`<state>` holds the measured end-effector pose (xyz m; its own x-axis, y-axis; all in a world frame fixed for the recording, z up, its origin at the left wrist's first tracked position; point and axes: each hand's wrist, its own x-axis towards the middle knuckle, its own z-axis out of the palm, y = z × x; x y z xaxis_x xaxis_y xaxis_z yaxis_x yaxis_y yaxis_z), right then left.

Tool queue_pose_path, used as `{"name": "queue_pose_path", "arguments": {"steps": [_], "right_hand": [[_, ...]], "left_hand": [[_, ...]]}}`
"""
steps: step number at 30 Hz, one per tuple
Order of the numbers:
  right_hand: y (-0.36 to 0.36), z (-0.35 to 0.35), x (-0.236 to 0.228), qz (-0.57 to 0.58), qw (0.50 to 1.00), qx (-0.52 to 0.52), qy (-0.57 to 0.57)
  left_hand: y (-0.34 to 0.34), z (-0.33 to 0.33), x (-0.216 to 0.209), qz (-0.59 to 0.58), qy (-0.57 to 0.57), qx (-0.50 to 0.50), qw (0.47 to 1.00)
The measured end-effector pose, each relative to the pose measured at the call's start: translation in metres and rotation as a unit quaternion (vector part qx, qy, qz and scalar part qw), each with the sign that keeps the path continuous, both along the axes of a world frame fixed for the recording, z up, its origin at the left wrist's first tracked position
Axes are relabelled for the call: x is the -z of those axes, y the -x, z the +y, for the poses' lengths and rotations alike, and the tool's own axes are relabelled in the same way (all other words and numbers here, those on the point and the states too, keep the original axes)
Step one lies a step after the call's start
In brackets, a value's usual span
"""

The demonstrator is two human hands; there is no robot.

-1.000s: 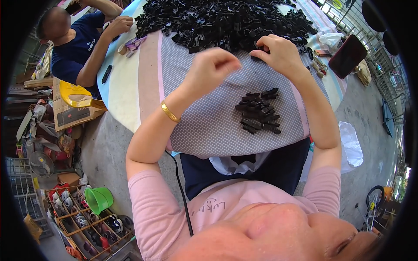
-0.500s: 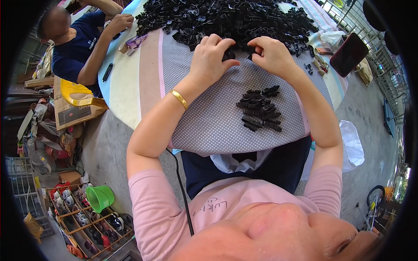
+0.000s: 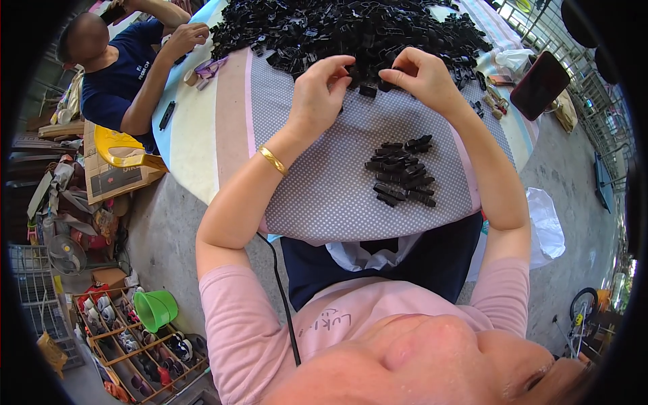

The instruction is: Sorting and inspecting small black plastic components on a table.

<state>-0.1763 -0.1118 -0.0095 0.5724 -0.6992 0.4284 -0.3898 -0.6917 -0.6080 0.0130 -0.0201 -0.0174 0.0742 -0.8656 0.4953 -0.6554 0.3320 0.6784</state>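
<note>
Small black plastic pieces, perhaps clips or buckles, form a big heap (image 3: 337, 30) at the far side of the table. At its near edge, my left hand (image 3: 318, 98) has thumb and fingers curled around a small black piece, mostly hidden. My right hand (image 3: 428, 84) is opposite, pinching another dark piece between thumb and index finger. Between the hands, one loose black piece (image 3: 368, 91) lies on the cloth. Nearer to me is a smaller pile of black pieces (image 3: 403, 170), roughly lined up, below my right hand and touched by neither.
A dotted grey tablecloth (image 3: 310, 196) covers the round table. To the right are a dark phone (image 3: 540, 86) on a stand and a white plastic bag (image 3: 515, 59). At the far left a co-worker (image 3: 128, 74) sits with a hand near the heap; a black tool (image 3: 167, 115) lies close by.
My hands have moved slightly apart, my left shifting left and its fingers lifting. A black piece now shows on the cloth between them. The near pile looks the same.
</note>
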Motion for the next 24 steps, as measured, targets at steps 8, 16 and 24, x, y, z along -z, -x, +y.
{"name": "queue_pose_path", "arguments": {"steps": [8,16,24], "right_hand": [[-0.013,0.031,-0.002,-0.162,0.950,-0.146,-0.223],[-0.014,0.030,0.001,-0.212,0.957,-0.132,-0.144],[-0.014,0.031,-0.003,-0.240,0.939,-0.107,-0.223]], "left_hand": [[0.009,0.013,-0.010,0.394,-0.134,0.080,0.906],[0.009,0.017,-0.010,0.409,-0.097,0.098,0.902],[0.012,0.024,-0.016,0.289,-0.087,0.103,0.948]]}}
